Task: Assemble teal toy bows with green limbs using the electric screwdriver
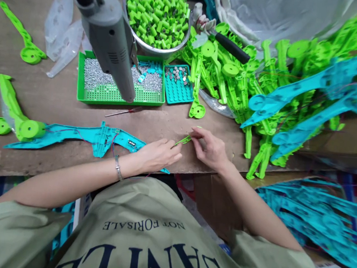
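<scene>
My left hand lies over the right end of a long turquoise plastic shell, its fingers closed at the near end of a small bright green plastic part. My right hand pinches the same part from the other side, thumb and forefinger together; its far end is partly hidden by those fingers. Thin red and blue wires and a small metal spring show in the turquoise shell. A green arm piece with a round hub rests over the shell's left end.
A grey electric screwdriver hangs above a green tray of screws. Beside it are a turquoise tray and a metal bowl of green caps. Green arms and turquoise shells pile up on the right. A thin screwdriver lies in front.
</scene>
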